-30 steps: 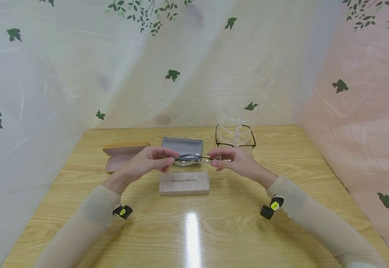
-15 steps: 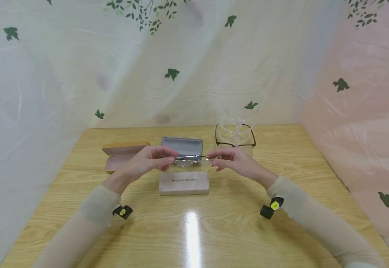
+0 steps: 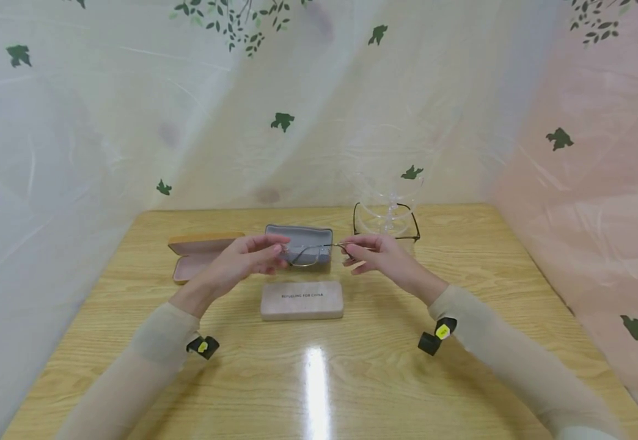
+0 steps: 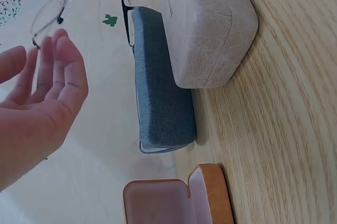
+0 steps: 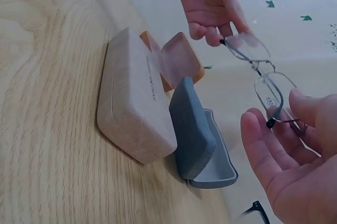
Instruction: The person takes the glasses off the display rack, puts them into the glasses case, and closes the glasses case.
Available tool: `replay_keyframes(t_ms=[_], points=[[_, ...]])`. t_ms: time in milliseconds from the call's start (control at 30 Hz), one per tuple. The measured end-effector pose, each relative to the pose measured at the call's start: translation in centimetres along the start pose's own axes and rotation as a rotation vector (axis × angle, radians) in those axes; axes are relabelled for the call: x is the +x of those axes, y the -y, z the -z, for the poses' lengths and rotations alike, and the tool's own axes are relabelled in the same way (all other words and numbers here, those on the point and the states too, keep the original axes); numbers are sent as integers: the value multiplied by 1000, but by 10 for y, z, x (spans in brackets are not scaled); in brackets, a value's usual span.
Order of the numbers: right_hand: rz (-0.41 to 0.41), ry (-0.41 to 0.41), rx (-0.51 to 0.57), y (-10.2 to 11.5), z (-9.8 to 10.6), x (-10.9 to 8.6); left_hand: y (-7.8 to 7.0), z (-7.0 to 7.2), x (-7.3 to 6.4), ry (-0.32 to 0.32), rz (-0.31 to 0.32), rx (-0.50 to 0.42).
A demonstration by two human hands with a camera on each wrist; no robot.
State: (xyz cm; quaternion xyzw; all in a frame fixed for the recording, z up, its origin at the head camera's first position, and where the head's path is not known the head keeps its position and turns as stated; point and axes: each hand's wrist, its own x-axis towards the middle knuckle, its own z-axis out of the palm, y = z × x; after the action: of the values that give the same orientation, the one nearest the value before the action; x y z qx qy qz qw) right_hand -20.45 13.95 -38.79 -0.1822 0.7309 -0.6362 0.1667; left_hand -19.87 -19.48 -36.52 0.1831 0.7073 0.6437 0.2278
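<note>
A pair of thin metal-framed eyeglasses (image 3: 307, 265) is held up between both hands, above the open grey glasses case (image 3: 299, 234). My left hand (image 3: 249, 260) pinches one end of the frame between thumb and fingers. At the opposite end, my right hand (image 5: 295, 155) grips the frame near its hinge, thumb on one side and fingers on the other. In the right wrist view the dark-tipped temples lie folded behind the clear lenses. Below the hands, a closed pale pink glasses case (image 3: 302, 309) with printed lettering lies on the table.
An orange glasses case (image 3: 207, 244) stands open at the left. Black-framed glasses (image 3: 417, 230) sit on a clear display stand (image 3: 389, 214) at the back right. A printed curtain (image 3: 319, 91) hangs behind the wooden table (image 3: 385, 379).
Both hands have turned the eyeglasses, so the frame now tilts with a lens hanging lower. My right hand has shifted slightly up and left. The cases have stayed in place.
</note>
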Motion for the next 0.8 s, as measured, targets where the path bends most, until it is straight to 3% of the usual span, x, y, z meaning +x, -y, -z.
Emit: replay_keyframes(t_ms=[133, 333, 600, 800], points=[[-60, -28, 62, 1, -4, 9, 1, 3, 2, -36, 4, -23], [-87, -41, 185, 4, -12, 21, 3, 7, 6, -78, 3, -42], [-127, -92, 327, 5, -22, 34, 4, 9, 16, -187, 48, -120], [-134, -103, 361, 4, -25, 41, 4, 9, 19, -226, 30, -133]])
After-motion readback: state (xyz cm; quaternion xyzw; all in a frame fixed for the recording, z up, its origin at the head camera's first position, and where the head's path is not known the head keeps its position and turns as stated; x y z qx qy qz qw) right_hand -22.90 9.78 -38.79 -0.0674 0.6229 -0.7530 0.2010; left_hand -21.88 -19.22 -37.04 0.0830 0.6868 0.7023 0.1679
